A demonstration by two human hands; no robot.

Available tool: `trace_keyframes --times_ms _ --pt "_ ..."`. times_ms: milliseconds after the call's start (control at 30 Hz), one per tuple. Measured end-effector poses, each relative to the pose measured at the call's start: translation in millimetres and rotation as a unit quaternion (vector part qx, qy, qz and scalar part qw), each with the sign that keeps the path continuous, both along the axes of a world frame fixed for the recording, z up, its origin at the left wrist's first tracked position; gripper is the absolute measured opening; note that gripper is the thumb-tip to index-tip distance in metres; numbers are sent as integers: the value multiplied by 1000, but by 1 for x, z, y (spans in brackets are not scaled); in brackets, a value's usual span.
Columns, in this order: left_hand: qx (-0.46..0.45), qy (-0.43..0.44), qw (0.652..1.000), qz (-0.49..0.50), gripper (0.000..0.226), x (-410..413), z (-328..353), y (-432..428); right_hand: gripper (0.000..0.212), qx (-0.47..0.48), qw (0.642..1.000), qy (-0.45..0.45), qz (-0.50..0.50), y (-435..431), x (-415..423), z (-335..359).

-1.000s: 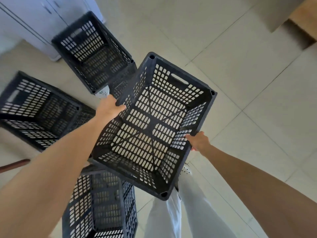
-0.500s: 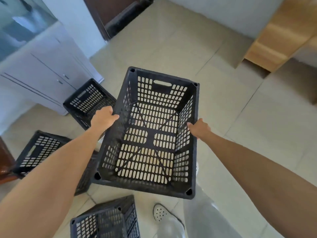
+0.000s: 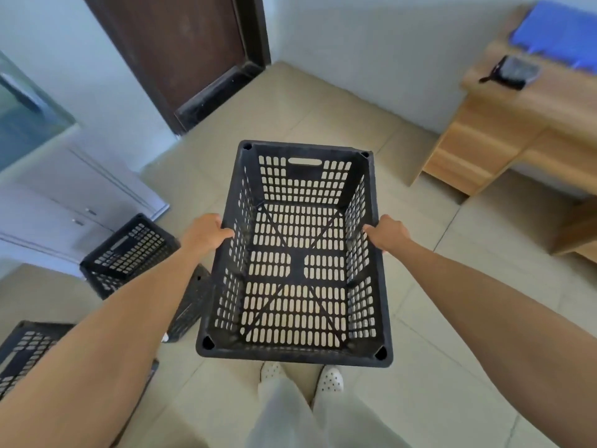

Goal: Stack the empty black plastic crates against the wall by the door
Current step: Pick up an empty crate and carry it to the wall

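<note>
Here the left hand (image 3: 206, 233) and the right hand (image 3: 387, 236) each grip a long rim of an empty black slatted crate (image 3: 292, 263), carried level above the tiled floor (image 3: 420, 367) (open side up) and facing the dark brown door (image 3: 181, 56). Two more black crates (image 3: 129, 250) sit on the floor at left.

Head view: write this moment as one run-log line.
step: carry; black plastic crate: empty, lifted; left hand: grips rim; right hand: grips rim; door: ahead
</note>
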State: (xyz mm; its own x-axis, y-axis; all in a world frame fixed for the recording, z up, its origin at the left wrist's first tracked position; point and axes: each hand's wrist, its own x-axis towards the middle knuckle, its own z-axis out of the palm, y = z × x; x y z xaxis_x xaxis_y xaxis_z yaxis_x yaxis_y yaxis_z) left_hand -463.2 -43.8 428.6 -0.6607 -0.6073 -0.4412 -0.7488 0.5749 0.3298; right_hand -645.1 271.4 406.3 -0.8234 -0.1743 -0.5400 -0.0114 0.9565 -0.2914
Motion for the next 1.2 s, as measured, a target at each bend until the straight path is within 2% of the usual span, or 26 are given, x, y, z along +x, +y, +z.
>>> trace_keyframes --times_ms 200,400,600,867,1000,1200 --pt "8 32 999 -2 21 -128 9 -33 36 -12 999 32 -21 -15 -111 18" --pt "9 26 999 -29 24 -274 13 -80 39 3 999 21 -36 -52 -236 25" --pt "-3 24 999 -35 28 -405 20 -132 29 -9 999 30 -38 -97 -361 49" --pt "-52 17 997 -54 35 -581 1 -177 46 -29 999 -7 -17 -144 -537 39" --pt "-43 25 998 -38 43 -660 -7 -192 45 -25 999 -43 6 -166 -632 35" --pt "-22 33 999 -2 48 -761 -17 -223 52 -13 998 -43 52 -212 -761 32"
